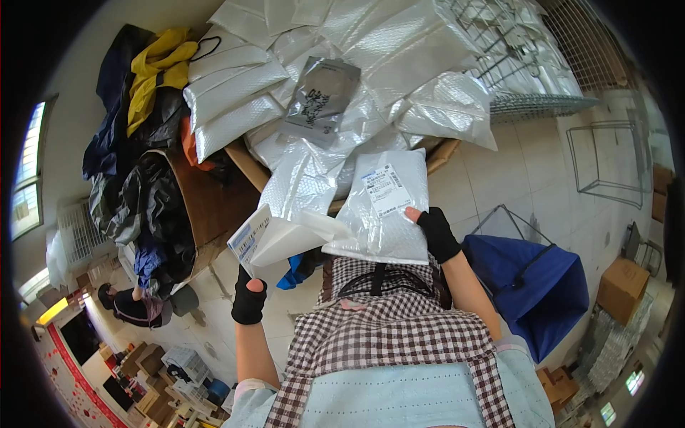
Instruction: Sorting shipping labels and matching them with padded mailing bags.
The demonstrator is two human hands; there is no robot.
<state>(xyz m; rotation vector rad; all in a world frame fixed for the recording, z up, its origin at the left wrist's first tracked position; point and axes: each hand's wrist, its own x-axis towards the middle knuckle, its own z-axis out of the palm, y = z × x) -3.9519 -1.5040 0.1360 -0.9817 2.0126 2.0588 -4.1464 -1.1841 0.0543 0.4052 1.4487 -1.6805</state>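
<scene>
My left hand, in a black fingerless glove, holds a strip of printed shipping labels whose white backing curls over towards the middle. At the right edge of a silvery bubble mailer is my right hand, similarly gloved, its thumb on top by the label stuck there. The fingers beneath the mailer are hidden. A heap of similar bubble mailers fills a cardboard box before me. A grey printed plastic pouch lies on the heap.
Wire mesh cages hold more mailers at the upper right. A blue fabric bag stands by my right arm. To the left are a cardboard box with black plastic, a yellow garment and, farther off, another person.
</scene>
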